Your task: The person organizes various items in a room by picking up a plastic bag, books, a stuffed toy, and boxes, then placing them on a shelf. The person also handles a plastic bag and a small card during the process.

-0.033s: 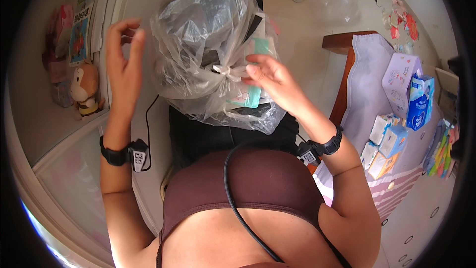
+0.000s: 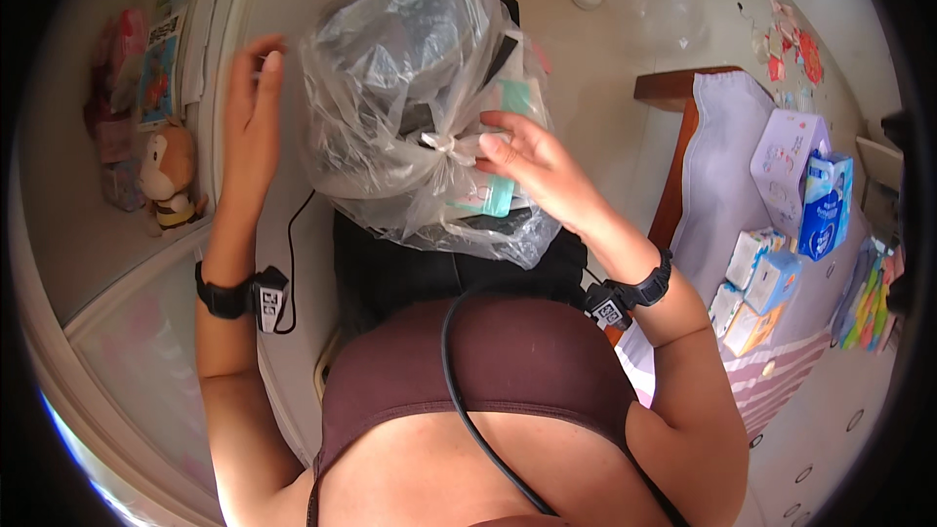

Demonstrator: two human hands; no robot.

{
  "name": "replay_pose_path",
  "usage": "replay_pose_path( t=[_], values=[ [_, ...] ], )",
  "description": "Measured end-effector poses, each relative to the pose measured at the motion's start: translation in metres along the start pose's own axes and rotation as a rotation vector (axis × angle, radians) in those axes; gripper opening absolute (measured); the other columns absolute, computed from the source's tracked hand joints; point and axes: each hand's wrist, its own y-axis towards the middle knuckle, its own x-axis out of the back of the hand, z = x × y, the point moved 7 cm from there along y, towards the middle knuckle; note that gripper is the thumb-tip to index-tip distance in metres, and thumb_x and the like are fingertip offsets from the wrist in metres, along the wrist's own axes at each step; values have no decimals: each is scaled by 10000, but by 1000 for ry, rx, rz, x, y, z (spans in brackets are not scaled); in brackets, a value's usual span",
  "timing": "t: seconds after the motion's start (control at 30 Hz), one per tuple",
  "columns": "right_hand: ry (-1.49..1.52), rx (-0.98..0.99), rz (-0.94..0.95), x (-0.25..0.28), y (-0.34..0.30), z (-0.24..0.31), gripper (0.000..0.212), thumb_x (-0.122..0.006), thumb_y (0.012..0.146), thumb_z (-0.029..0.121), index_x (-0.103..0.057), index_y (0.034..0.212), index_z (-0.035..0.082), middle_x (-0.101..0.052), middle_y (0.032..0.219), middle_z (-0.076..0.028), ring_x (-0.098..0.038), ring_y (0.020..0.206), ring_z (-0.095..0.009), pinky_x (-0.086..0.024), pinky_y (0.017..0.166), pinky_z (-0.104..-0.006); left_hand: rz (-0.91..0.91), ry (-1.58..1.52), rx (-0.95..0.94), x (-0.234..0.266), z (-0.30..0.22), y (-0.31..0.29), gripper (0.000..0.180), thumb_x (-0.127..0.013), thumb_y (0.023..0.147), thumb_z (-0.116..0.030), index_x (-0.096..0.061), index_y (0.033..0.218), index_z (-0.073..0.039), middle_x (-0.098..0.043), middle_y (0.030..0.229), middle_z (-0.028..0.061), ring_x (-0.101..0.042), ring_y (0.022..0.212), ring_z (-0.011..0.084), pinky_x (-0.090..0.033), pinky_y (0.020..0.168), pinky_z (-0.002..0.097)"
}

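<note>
The fingers [image 2: 498, 122] of the right hand [image 2: 542, 166] are half curled, with a gap between thumb and forefinger; they sit at the right side of the knot [image 2: 442, 142], and whether they pinch its tail I cannot tell. The fingers of the left hand [image 2: 254, 117] are loosely bent and parted, slightly blurred at the tips; they have hold of nothing and stand just left of the bag [image 2: 400, 49].

The bag (clear, crinkled plastic) is tied in that knot and lies over the near black trousers [image 2: 400, 259], between the two hands; through it show dark contents and, right of the knot, a green-and-white packet [image 2: 495, 195].

Each wrist wears a black strap, the left one [image 2: 224, 295] and the right one [image 2: 649, 283]; farther left, a plush toy [image 2: 168, 171] sits on a shelf near a book [image 2: 159, 73]; to the right, a lilac cloth [image 2: 717, 156] covers a wood-edged counter carrying a lilac box [image 2: 781, 156], a blue pack [image 2: 827, 210] and smaller packs [image 2: 771, 278].
</note>
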Motion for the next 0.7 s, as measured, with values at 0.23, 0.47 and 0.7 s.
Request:
replay_pose_path(
  t=[0.23,0.47,0.7],
  values=[
    [-176,-28,-35,-14,19,2,808,-854,841,210,-373,1434,-51,-568,1267,-156,-567,1178,-231,-493,991,-369,407,-547,407,-98,124,-13,489,-549,1011,-334,-556,1377,-8,-661,1290,140,-604,1191,229,-458,1054,371],
    [248,-27,-25,-40,33,6,853,-820,819,42,-220,1423,-14,-488,1361,-179,-491,1305,-261,-401,1108,-375,331,-289,87,-104,117,-12,536,-584,989,-375,-500,1393,-33,-579,1367,197,-558,1258,282,-423,1070,389],
    [94,161,-81,-44,40,3,822,-563,777,-103,-174,1491,17,-421,1450,-155,-403,1363,-244,-321,1130,-345,143,-117,-99,-101,106,-20,486,-564,968,-244,-479,1395,-26,-543,1281,209,-544,1184,386,-373,1109,444]
  ],
)
